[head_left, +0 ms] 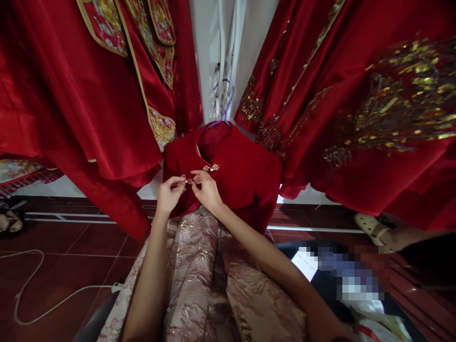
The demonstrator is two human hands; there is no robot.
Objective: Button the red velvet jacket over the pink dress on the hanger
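A dark red velvet top [245,178] hangs on a purple hanger [225,111] in front of me. Below it falls a pale pink brocade skirt [199,275]. My left hand [170,194] and my right hand [206,190] meet at the top's front, both pinched on a small pearl clasp [186,179]. A second pearl clasp [211,167] sits fastened just above and to the right, near the collar.
Red embroidered gowns with gold trim hang at the left [89,95] and at the right [374,109]. A white cord [42,289] lies on the dark red tiled floor. A foot in a cream sandal [372,228] shows at the right.
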